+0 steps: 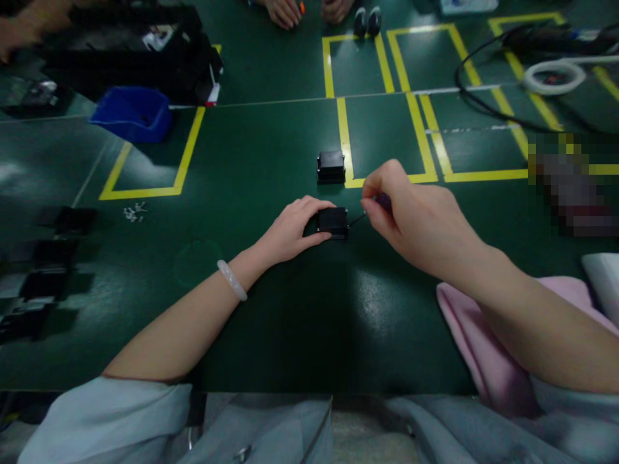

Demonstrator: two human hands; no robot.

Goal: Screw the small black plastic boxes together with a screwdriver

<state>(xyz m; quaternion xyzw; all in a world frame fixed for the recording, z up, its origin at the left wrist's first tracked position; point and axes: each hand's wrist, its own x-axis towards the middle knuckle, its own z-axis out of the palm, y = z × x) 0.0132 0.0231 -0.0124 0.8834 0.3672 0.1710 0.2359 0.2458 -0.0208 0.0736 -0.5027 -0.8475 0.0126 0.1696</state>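
A small black box (333, 221) lies on the green table, held between the thumb and fingers of my left hand (296, 229). My right hand (411, 216) is closed round the dark handle of a screwdriver (358, 220), whose thin shaft points left and reaches the right side of the box. Whether the tip sits in a screw is too small to tell. Just beyond, a second black box (331, 166) stands by itself. Several small silver screws (135, 212) lie in a loose pile to the left.
A blue bin (133, 114) stands at the back left beside a large black case (126, 55). Several black parts (46, 287) line the left side. A pink cloth (483, 341) lies under my right forearm. Another person's hands (285, 11) rest across the table.
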